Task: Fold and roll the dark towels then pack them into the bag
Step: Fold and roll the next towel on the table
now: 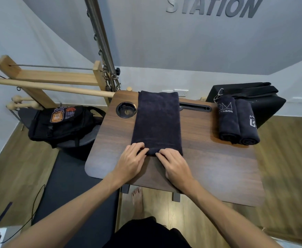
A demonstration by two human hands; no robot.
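Dark folded towel (157,122) flat on bench (209,167), stretching away from both hands. Left hand (130,161), right hand (175,165) pinch near edge, starting roll. Advice: roll tight, keep edges even. Bag (264,106) far right of right hand.

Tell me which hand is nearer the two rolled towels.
Right. The right hand grips the flat towel's near edge, closer to the rolled towels; the left hand grips it farther away.

Place: a fitness or pilates studio
Signs: wooden exercise frame (57,77) with steel springs (102,42); wall lettering "STATION" (214,6); towel marked "FITNESS" (228,119)
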